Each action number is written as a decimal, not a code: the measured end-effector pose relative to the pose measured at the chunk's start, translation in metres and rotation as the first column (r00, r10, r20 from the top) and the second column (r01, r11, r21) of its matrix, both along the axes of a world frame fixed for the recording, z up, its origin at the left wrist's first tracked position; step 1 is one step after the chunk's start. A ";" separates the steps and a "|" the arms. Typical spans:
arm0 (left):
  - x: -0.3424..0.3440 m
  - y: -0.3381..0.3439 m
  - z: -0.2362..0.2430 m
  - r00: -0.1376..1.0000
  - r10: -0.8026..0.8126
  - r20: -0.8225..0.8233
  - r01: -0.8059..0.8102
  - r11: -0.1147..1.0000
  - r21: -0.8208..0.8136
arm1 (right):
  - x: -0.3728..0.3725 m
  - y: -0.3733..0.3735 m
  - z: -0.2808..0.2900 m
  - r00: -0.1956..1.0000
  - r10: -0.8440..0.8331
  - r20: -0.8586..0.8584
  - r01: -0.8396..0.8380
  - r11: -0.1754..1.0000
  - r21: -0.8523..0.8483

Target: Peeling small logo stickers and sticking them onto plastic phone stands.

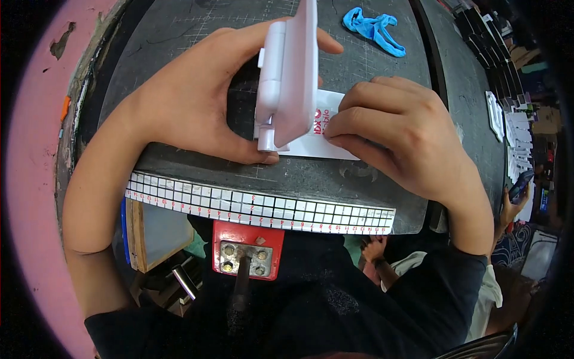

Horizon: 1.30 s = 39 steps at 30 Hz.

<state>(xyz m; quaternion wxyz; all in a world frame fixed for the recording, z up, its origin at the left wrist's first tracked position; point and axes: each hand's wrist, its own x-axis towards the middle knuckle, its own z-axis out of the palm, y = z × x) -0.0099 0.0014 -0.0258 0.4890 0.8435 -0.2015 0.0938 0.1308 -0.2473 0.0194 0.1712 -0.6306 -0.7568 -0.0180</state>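
Observation:
A white plastic folding stand [301, 81], which looks like a phone stand, is on the dark work surface. Its panel rises upright from a hinge, and its flat base [314, 149] with red print reaches to the right. My left hand [194, 96] is closed around the hinged part, thumb at the near end and fingers passing behind the panel. Over the base's right part, my right hand [400, 128] has thumb and fingertips pinched together at the red print. Anything between those fingertips is hidden.
A ruled grid strip [257, 203] runs along the near table edge, above a red bolted plate [248, 248]. A crumpled blue strip [375, 31] lies at the back. Further right are white parts [519, 140], black stacked pieces [487, 48] and another person's hand with a phone [521, 185].

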 end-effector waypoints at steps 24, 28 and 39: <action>-0.007 -0.001 0.010 0.998 0.061 -0.032 -0.055 0.987 0.152 | -0.006 0.001 -0.011 0.929 -0.172 -0.326 0.124 0.979 -0.163; 0.011 -0.019 0.052 0.826 0.221 -0.518 -0.131 0.970 0.205 | 0.000 0.000 -0.015 0.928 -0.169 -0.332 0.124 0.980 -0.154; -0.004 -0.002 0.008 0.996 0.077 -0.046 -0.069 0.984 0.164 | 0.001 0.002 -0.015 0.926 -0.150 -0.347 0.105 0.984 -0.146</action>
